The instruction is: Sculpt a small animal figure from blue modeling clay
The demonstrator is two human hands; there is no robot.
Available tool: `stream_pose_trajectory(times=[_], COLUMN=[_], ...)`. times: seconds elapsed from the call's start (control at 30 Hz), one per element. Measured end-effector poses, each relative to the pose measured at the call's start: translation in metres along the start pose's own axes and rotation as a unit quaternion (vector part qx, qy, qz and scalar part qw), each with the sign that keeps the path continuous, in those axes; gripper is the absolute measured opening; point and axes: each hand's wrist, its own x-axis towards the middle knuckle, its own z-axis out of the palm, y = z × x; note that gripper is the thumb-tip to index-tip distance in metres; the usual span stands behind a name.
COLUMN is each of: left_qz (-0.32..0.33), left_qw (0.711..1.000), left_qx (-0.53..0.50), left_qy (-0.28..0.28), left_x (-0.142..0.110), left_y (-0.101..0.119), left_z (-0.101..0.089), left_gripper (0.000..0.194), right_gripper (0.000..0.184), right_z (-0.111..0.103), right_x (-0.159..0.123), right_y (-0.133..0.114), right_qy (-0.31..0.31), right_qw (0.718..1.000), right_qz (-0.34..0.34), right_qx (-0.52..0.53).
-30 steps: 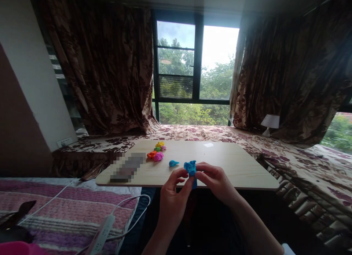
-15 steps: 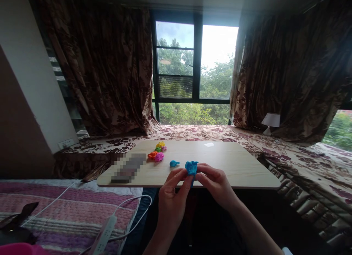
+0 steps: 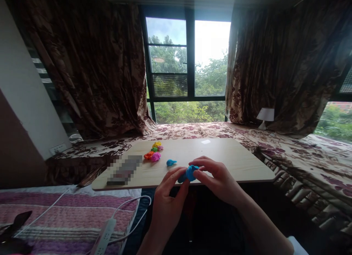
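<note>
Just above the near edge of the table, both my hands meet at a soft, crumpled blue lump (image 3: 191, 172) that looks like modelling clay; I cannot be sure of the material. Its left side is pinched between the thumb and fingers of my left hand (image 3: 171, 191). On its right side, the thumb of my right hand (image 3: 217, 176) presses against it, with the fingers curled above. A smaller blue teardrop-shaped piece (image 3: 171, 162) lies on the table beyond my left fingertips, touched by neither hand.
On the pale wooden table (image 3: 231, 156) sit yellow (image 3: 157, 144), green, orange (image 3: 148, 155) and pink (image 3: 156, 157) lumps. A pixelated dark rectangle (image 3: 125, 170) lies at the left, a white scrap (image 3: 205, 141) farther back. A power strip (image 3: 103, 235) rests on the striped bedspread (image 3: 68, 211).
The blue lump has been turned and lowered slightly between my fingers; its hanging strip no longer shows. My right fingers have lifted and spread over its top. The whole view has shifted a little.
</note>
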Motion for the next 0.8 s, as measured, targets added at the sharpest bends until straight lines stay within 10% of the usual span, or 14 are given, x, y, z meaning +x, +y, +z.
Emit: stream_pose_trajectory(times=[0.7,0.8], left_qz=[-0.054,-0.061], left_qw=[0.986,0.987], left_qx=[-0.157,-0.151], left_qy=[0.002,-0.010], left_x=[-0.005,-0.005], left_y=[0.007,0.001], left_z=[0.009,0.007], left_gripper=[0.030,0.031], right_gripper=[0.011,0.017], right_z=[0.016,0.007], right_x=[-0.003,0.000], right_y=[0.012,0.010], right_qy=[0.081,0.021], right_qw=[0.992,0.998], right_qz=[0.004,0.013], right_qx=[0.096,0.061])
